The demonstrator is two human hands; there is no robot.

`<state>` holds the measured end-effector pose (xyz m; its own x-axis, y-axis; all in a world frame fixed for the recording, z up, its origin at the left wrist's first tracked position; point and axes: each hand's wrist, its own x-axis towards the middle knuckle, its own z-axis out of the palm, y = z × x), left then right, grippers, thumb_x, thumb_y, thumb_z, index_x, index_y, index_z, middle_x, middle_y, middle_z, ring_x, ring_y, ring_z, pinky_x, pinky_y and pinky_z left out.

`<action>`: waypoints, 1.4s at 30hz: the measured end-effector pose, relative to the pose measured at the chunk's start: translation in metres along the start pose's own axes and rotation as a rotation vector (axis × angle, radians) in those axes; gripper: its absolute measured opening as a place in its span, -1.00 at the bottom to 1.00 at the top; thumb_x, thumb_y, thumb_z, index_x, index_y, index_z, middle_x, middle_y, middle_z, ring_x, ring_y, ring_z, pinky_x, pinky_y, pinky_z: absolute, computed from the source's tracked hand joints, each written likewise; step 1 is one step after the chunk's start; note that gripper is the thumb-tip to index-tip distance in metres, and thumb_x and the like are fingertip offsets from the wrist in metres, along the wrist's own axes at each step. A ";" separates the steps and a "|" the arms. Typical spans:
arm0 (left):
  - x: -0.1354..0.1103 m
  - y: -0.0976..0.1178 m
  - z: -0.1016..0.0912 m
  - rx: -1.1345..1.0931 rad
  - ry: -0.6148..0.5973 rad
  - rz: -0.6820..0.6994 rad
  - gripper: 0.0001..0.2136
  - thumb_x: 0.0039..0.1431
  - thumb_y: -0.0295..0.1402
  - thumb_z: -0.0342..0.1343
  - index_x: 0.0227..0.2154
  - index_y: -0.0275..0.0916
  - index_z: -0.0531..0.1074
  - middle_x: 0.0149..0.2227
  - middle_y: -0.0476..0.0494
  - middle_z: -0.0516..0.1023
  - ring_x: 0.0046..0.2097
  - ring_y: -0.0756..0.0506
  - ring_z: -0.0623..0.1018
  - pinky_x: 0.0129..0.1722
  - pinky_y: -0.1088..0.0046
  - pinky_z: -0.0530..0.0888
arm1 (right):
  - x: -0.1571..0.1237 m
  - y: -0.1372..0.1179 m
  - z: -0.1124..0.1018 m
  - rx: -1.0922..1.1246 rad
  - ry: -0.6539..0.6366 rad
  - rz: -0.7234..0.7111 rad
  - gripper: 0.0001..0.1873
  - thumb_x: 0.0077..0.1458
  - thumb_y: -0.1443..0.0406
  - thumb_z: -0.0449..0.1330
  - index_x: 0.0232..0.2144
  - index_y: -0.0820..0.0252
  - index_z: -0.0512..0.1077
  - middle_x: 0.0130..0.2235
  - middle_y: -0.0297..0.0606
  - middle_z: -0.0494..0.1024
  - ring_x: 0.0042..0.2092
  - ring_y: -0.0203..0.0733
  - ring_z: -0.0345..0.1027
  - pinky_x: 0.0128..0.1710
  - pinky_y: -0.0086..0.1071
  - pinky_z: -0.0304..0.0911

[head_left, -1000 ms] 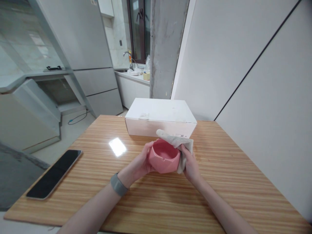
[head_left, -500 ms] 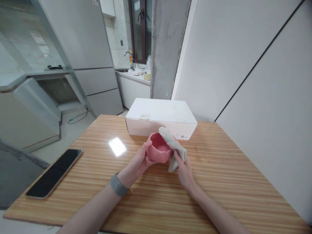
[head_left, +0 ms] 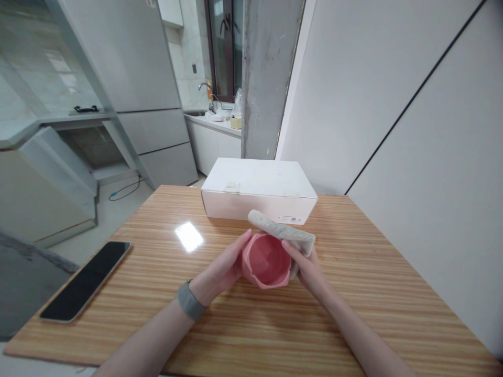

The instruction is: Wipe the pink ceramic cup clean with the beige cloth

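A pink faceted bowl (head_left: pixel 266 260) is held just above the wooden table (head_left: pixel 353 314), tipped so its opening faces me. My left hand (head_left: pixel 223 269) grips its left side; a grey band sits on that wrist. My right hand (head_left: pixel 308 269) presses a folded grey-white cloth (head_left: pixel 281 230) against the bowl's far and right rim. Both hands are closed around what they hold.
A white cardboard box (head_left: pixel 257 189) lies just behind the bowl. A dark phone (head_left: pixel 84 280) rests face up near the table's left edge. A white wall runs along the right side. Beyond the table are a concrete pillar, grey cabinets and a kitchen counter with a tap.
The bowl has turned from leaning left to facing me and has come slightly nearer. The cloth has moved from the bowl's right side onto the far rim.
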<state>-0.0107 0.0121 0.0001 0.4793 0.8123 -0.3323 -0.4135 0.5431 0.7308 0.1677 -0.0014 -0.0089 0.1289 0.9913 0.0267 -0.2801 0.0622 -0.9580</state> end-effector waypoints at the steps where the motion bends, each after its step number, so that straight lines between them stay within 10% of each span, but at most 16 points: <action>1: 0.001 -0.004 0.000 0.011 0.021 0.002 -0.62 0.25 -0.11 0.08 -0.08 -0.31 0.52 -0.21 -0.20 0.65 -0.22 -0.12 0.59 -0.26 0.44 0.47 | -0.001 -0.001 0.003 -0.014 0.005 -0.015 -0.64 -0.15 0.12 0.45 -0.25 0.09 0.60 -0.29 -0.27 0.69 -0.19 -0.02 0.57 -0.15 -0.28 0.45; 11: 0.005 -0.012 -0.002 -0.019 0.062 0.012 -0.64 0.21 -0.09 0.14 -0.15 -0.31 0.54 -0.23 -0.18 0.65 -0.23 -0.09 0.58 -0.23 0.47 0.46 | 0.002 0.002 0.016 0.037 0.080 0.081 -0.55 -0.07 -0.04 0.35 -0.24 0.14 0.59 -0.18 -0.19 0.69 -0.06 0.11 0.53 -0.04 -0.15 0.40; 25: 0.006 -0.004 0.004 -0.245 0.098 0.255 -0.63 0.33 -0.15 -0.04 0.01 -0.28 0.46 0.05 -0.20 0.56 0.07 -0.14 0.52 0.09 0.36 0.44 | -0.016 0.012 0.031 -0.081 -0.012 -0.186 -0.43 0.12 0.06 0.25 0.16 0.04 0.37 0.16 -0.26 0.48 0.25 -0.07 0.23 0.32 -0.18 -0.01; 35: -0.001 -0.003 -0.004 0.026 -0.132 -0.096 -0.54 0.27 -0.05 0.01 0.05 -0.30 0.42 -0.08 -0.33 0.60 -0.23 -0.17 0.63 -0.24 0.27 0.60 | 0.014 0.006 -0.002 0.083 0.097 0.002 -0.61 0.01 0.01 0.33 -0.20 0.11 0.59 -0.14 -0.27 0.67 0.00 0.06 0.49 0.03 -0.20 0.36; 42: 0.006 -0.003 -0.011 -0.047 -0.081 -0.119 -0.58 0.25 -0.05 0.02 -0.04 -0.28 0.47 -0.21 -0.25 0.63 -0.37 -0.11 0.60 -0.49 0.38 0.59 | 0.018 0.005 -0.005 0.057 0.044 0.036 -0.53 -0.04 -0.08 0.32 -0.20 0.10 0.59 -0.18 -0.26 0.69 0.02 0.07 0.49 0.01 -0.20 0.39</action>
<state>-0.0146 0.0178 -0.0107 0.5875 0.7228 -0.3640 -0.3848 0.6452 0.6600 0.1737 0.0163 -0.0151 0.1587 0.9871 -0.0210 -0.3392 0.0346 -0.9401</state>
